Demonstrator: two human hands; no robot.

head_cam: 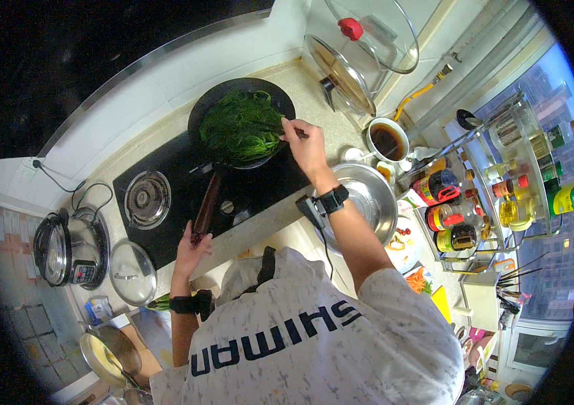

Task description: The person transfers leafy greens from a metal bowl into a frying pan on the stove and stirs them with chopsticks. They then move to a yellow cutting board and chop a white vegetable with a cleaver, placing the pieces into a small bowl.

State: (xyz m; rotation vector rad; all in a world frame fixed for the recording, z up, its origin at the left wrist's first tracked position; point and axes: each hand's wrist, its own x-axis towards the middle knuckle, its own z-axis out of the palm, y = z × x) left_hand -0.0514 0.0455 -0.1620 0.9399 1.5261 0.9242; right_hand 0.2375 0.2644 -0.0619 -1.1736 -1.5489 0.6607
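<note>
A black wok (197, 104) sits on the right-hand burner of the black gas hob (277, 187). Leafy greens (241, 126) fill most of it, their pale stems towards the near right. My left hand (193, 250) grips the end of the wok's long reddish-brown handle (208, 205). At the wok's right rim, my right hand (304, 144) pinches a thin dark utensil (301, 133). Only a short end of that utensil shows clearly, so its kind cannot be told.
Right of the hob stand a steel bowl (363, 195) and a bowl of brown liquid (388, 140). A bottle rack (469, 202) lies farther right. Glass lids (340, 76) lean in the back corner. On the left are a bare burner (147, 199), an electric cooker (77, 248) and another lid (133, 273).
</note>
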